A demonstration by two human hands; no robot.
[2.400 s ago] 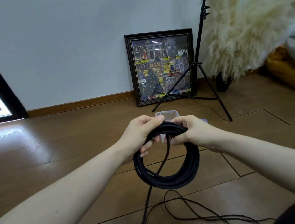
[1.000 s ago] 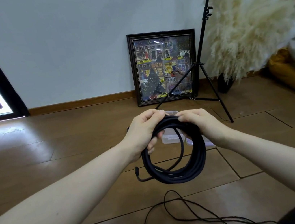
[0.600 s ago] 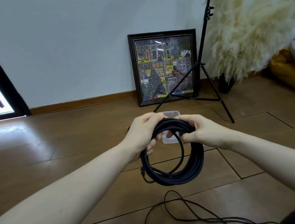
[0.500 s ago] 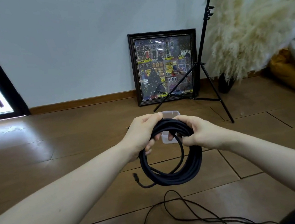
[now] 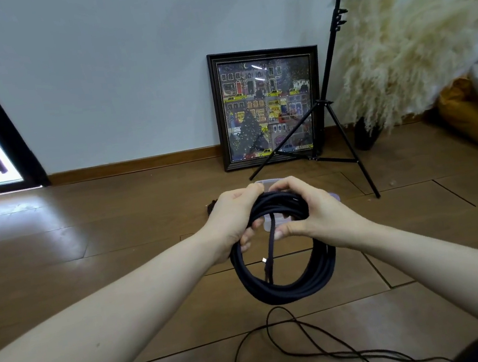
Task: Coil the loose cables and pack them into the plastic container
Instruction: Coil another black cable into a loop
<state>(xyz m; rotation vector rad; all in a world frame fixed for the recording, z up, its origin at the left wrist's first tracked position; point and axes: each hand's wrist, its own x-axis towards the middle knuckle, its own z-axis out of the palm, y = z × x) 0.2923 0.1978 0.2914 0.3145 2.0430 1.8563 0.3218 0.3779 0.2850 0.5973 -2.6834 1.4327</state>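
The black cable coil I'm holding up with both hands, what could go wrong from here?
1. The black coil is pinched only at its top by the left hand and right hand; the hanging loops may spring apart.
2. Its free end dangles across the middle, untucked, and could unwind.
3. A thin loose cable lies on the floor beneath and may snag.
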